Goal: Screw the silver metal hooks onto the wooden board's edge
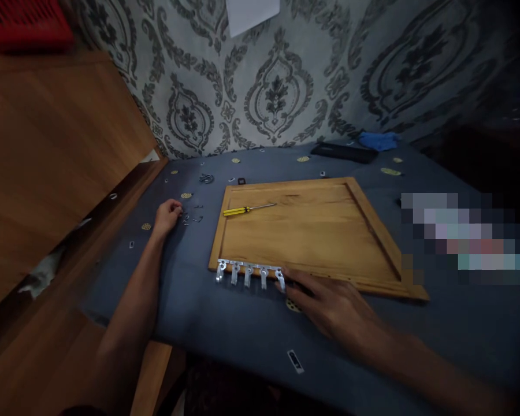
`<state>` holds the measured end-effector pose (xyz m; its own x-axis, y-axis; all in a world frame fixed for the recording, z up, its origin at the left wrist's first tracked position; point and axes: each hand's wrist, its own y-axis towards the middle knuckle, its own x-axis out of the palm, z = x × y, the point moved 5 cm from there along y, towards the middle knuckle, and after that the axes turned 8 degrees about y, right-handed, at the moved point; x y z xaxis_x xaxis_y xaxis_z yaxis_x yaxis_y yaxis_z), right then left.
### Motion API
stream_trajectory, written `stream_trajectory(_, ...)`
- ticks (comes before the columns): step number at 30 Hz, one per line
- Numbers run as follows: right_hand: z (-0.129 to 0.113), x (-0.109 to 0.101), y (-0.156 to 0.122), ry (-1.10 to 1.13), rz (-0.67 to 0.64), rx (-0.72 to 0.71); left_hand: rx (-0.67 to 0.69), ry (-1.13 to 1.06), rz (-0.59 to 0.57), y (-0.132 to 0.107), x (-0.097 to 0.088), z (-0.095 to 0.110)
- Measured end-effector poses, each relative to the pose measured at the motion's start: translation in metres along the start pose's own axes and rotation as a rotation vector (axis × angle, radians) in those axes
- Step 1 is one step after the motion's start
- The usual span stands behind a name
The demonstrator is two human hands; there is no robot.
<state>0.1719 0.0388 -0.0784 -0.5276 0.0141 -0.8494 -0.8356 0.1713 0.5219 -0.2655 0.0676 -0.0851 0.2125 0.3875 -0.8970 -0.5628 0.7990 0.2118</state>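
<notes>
My left hand (167, 217) rests on the blue cloth at the left, fingertips pinched together beside several small screws (196, 219). Whatever the pinch holds is too small to make out. At the front edge of a framed wooden panel (303, 234) lies a silver metal hook rail (249, 268), its hooks hanging over that edge. My right hand (340, 303) has its thumb and fingers closed around the rail's right end. A yellow-handled screwdriver (237, 212) lies on the panel's upper left, its shaft pointing right.
Behind the screws sits a small coil of grey metal pieces (206, 179). A black case (344, 152) and a blue cloth bundle (379, 140) lie at the back by the patterned wall. Wooden furniture (60, 133) borders the left side, with a red basket (26, 26) on top.
</notes>
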Motion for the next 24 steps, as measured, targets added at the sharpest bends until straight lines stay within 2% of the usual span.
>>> stream_trajectory(2, -0.001, 0.0, 0.0, -0.008, -0.017, 0.003, 0.047, -0.012, 0.064, -0.008, -0.011, 0.014)
stream_trajectory(5, -0.001, 0.0, 0.001, -0.011, -0.047, 0.025, 0.195, -0.055, 0.126, -0.025, -0.024, 0.05)
stream_trajectory(9, -0.001, 0.0, 0.002, -0.014, -0.099, 0.059, 0.454, -0.129, 0.031, -0.054, -0.026, 0.108)
stream_trajectory(12, -0.001, -0.001, 0.002, -0.017, -0.094, 0.057, 0.554, -0.147, -0.026, -0.067, -0.022, 0.13)
stream_trajectory(15, -0.001, -0.002, 0.002, -0.012, -0.036, 0.029, 0.474, -0.155, 0.017, -0.058, -0.021, 0.117)
stream_trajectory(20, 0.0, -0.001, 0.002, 0.011, 0.057, -0.018, 0.226, -0.068, 0.094, -0.021, -0.019, 0.051)
stream_trajectory(22, 0.0, -0.002, 0.002, 0.018, 0.074, -0.025, 0.143, -0.036, 0.074, -0.01, -0.015, 0.027)
stream_trajectory(24, 0.0, -0.002, 0.002, 0.027, 0.074, -0.018, 0.097, -0.01, 0.039, -0.004, -0.009, 0.012)
